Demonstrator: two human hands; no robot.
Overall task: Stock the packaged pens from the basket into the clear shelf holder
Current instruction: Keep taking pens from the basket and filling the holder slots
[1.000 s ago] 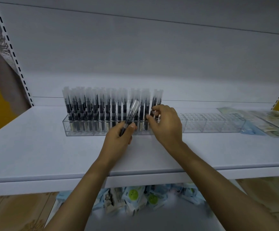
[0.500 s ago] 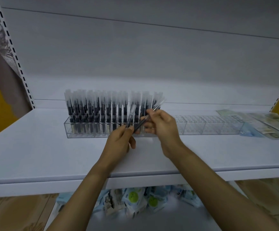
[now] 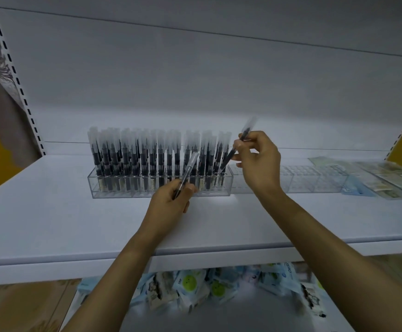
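A clear shelf holder (image 3: 113,192) stands on the white shelf, packed with several upright black pens in clear sleeves (image 3: 147,154). My left hand (image 3: 171,204) is in front of the holder and grips one packaged pen (image 3: 190,166), tilted up to the right. My right hand (image 3: 257,161) is raised at the holder's right end and pinches a second packaged pen (image 3: 240,142), slanted, its lower tip near the last slots. The basket is not in view.
A second clear holder (image 3: 315,180) with bare slots continues to the right. Flat packets (image 3: 387,178) lie at the shelf's far right. Under the shelf sits a heap of blue and white packets (image 3: 195,288). Slotted shelf uprights (image 3: 15,75) frame both sides.
My right hand took a pen from beside my left hand and lifted it up and right to the holder's end. My left hand stayed put with its pen.
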